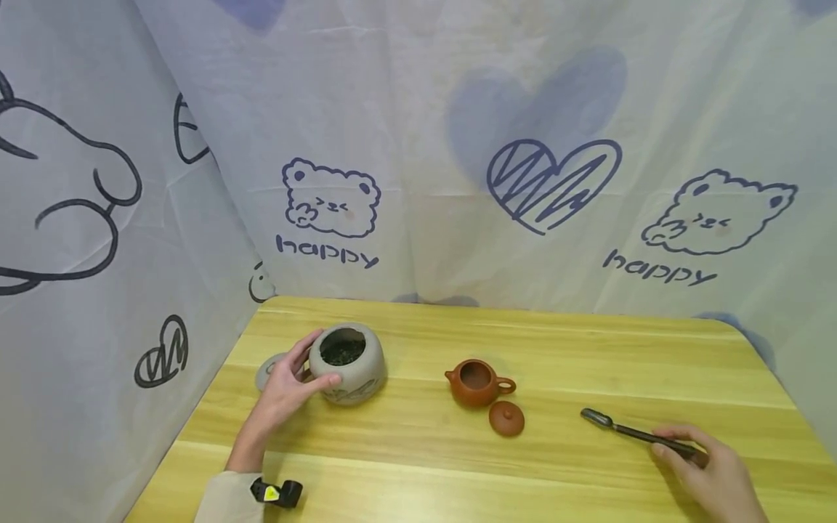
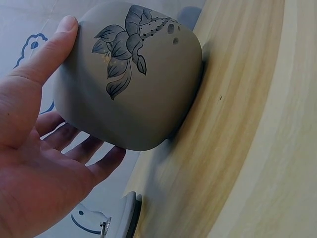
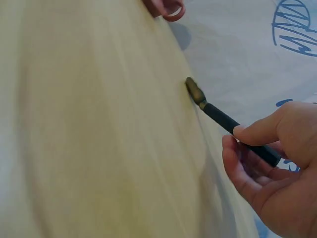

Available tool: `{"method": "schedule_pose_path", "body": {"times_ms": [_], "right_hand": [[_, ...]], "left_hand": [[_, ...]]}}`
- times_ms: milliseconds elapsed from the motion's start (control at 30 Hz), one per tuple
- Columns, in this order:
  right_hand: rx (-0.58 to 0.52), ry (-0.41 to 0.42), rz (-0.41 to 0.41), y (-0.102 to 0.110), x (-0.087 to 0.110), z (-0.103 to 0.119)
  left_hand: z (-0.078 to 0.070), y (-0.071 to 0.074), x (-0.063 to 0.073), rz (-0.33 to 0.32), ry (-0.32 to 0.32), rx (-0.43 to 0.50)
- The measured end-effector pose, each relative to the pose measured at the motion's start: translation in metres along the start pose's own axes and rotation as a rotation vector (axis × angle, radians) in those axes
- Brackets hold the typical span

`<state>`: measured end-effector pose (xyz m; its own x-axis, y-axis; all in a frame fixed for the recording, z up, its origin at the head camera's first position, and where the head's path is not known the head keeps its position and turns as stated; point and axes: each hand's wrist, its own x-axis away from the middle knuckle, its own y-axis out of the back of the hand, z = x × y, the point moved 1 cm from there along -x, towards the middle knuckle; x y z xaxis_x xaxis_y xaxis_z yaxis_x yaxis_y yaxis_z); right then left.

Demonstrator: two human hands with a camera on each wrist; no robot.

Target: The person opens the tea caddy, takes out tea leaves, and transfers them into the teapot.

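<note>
Leaf-patterned grey jar (image 1: pixel 361 373), reddish-brown teapot (image 1: pixel 474 396)

Your left wrist view dims the round grey ceramic pot (image 2: pixel 129 111); the right blurs the flat yellow wooden table (image 3: pixel 109 139).

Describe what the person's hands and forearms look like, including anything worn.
The left hand is bare; below its wrist shows a pale cream sleeve, with a small black device at the cuff bearing a yellow patch. The right hand is also bare; the frame cuts off its forearm, so no sleeve shows there.
</note>
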<state>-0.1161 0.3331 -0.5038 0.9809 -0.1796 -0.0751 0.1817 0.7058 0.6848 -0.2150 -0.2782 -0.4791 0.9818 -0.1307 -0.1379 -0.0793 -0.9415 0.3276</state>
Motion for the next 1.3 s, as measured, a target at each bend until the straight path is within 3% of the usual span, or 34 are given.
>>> {"method": "schedule_pose_path", "body": {"times_ms": [133,300,567,767,1033,1300], "right_hand": [[-0.129,-0.084,0.039,0.003,-0.006,0.006],[-0.222,-0.090,0.072,0.005,-0.013,0.010],[-0.575,-0.167,0.108,0.003,-0.021,0.020],[-0.695,-0.103,0.111,0.000,-0.027,0.036],[-0.858,0.080,0.067,-0.014,-0.036,0.059],[-0.898,0.103,0.023,-0.024,-0.041,0.080]], "left_hand": [[-0.002,0.000,-0.001,-0.002,-0.008,0.008],[-0.005,0.000,0.000,0.000,-0.007,0.015],[-0.005,0.000,0.001,0.006,-0.009,0.009],[-0.005,0.001,0.001,0.011,-0.010,0.018],[-0.004,0.001,0.001,0.006,-0.014,0.015],[-0.002,0.000,0.001,0.006,-0.020,0.011]]}}
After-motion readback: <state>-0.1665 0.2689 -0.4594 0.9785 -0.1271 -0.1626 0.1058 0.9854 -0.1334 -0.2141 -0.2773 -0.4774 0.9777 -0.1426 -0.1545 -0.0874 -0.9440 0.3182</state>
